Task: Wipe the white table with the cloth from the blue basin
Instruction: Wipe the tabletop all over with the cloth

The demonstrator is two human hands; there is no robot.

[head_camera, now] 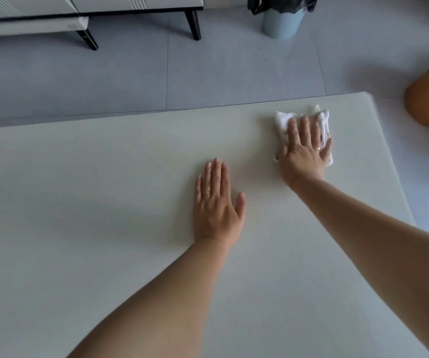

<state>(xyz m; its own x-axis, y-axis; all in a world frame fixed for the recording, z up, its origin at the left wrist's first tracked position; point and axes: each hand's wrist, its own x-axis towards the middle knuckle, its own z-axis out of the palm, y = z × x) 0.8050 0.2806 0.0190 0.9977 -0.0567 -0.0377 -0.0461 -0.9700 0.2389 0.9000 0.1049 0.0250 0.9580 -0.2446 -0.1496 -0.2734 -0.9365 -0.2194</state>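
Pressing flat, fingers spread, R hand (305, 151) pins cloth (285, 119) near table's (104, 202) far-right corner; L hand (217, 202) open, empty, palm-down nearer centre; unwiped span lies leftward, I'd say.

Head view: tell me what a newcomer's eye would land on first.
First, the right hand pressed flat on a crumpled white cloth near the far right corner of the white table. Next, the left hand, lying palm down with fingers spread on the bare tabletop, closer in and to the left of the cloth. Beyond the table, a lined bin stands on the grey floor.
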